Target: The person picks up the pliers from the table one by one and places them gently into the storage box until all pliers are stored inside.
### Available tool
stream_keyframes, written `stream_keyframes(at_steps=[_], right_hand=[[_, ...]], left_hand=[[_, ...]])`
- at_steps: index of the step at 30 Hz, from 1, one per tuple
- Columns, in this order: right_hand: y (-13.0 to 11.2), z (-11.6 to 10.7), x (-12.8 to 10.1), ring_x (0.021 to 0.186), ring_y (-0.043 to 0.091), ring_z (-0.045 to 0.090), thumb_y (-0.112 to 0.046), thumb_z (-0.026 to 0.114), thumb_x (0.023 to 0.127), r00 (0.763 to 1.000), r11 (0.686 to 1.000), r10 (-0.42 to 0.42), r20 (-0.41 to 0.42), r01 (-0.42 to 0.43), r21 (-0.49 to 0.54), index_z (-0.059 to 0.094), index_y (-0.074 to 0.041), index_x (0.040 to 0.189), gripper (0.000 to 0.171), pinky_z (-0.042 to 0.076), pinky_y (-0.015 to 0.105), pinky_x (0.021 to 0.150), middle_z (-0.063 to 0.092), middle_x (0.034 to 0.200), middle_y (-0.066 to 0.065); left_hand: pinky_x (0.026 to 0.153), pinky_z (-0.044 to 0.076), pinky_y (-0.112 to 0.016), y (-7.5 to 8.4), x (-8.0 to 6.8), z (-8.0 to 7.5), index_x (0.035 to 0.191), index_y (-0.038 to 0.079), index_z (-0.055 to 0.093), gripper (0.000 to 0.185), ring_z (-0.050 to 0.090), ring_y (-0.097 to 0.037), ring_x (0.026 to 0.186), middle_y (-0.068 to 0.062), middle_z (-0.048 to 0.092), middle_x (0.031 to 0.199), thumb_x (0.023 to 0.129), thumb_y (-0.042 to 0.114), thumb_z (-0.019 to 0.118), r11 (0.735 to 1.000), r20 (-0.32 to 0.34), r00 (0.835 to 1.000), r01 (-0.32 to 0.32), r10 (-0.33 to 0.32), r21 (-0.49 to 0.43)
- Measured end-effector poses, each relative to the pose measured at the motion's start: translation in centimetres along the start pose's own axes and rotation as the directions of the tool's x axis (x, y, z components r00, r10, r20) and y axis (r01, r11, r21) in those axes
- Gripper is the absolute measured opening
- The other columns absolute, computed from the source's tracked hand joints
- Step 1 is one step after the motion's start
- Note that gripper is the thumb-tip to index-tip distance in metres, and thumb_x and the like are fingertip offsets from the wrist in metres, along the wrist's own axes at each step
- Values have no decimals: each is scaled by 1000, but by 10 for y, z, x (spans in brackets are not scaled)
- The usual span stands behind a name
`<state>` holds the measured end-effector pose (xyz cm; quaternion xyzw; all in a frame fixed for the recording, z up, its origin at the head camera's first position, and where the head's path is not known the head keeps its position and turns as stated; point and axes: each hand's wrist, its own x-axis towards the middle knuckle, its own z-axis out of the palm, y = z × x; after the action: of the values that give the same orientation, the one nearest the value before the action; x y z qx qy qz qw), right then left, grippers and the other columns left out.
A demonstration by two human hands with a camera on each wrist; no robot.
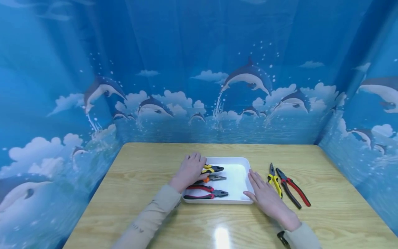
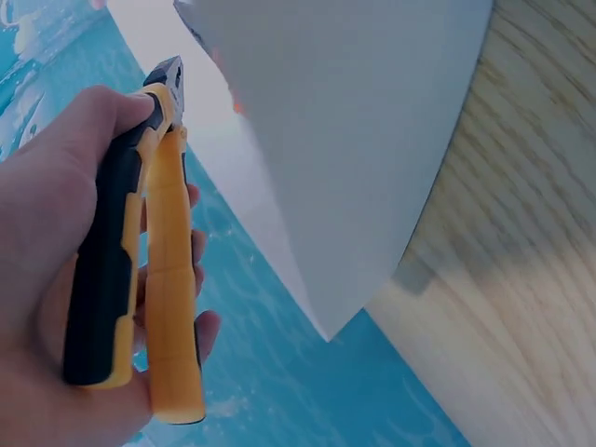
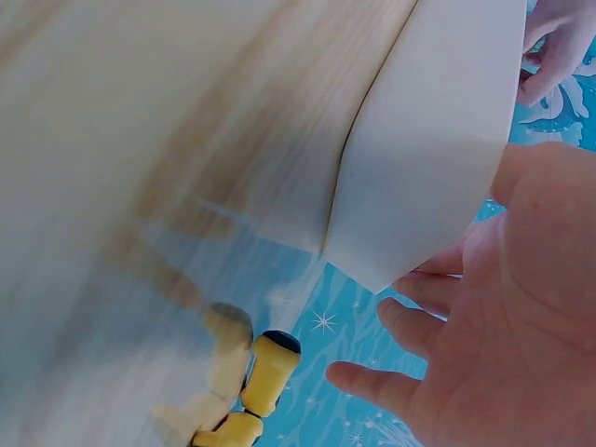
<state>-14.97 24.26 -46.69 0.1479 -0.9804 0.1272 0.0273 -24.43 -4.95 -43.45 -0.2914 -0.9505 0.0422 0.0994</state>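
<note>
Bright overhead glare on table (image 1: 221, 237); wrist views blurred.

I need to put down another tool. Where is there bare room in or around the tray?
Inside the white tray, the right half is bare. Its left half is crowded: three pliers, and the left hand gripping the yellow-black pair. The table left of the tray is free; the right hand and two pliers fill the right.
</note>
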Motion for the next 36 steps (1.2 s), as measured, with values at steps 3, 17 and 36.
stream_keyframes(at_steps=[3,17,36], right_hand=[[0,0,0,149,45,24,-42,53,105,1000,1000,-3,-1,3,-2,30,6,155,73,29,69,113,22,165,22],[-1,-1,0,149,45,25,-40,54,105,1000,1000,-10,-7,10,4,30,6,155,72,29,69,112,22,164,22],[0,0,0,149,44,26,-41,53,105,1000,1000,-12,-19,12,0,31,6,155,72,30,69,112,23,164,22]], left_hand=[[90,52,-47,2,3,3,116,12,62,49,55,-26,107,-10,59,112,93,56,66,1000,15,1000,-3,3,0],[97,50,-51,2,15,12,112,14,65,47,57,-27,112,-10,62,114,93,57,65,999,87,996,32,-32,-3],[109,45,-47,-11,18,20,138,18,61,39,59,-25,126,-3,65,135,101,30,64,985,217,976,32,6,-172]])
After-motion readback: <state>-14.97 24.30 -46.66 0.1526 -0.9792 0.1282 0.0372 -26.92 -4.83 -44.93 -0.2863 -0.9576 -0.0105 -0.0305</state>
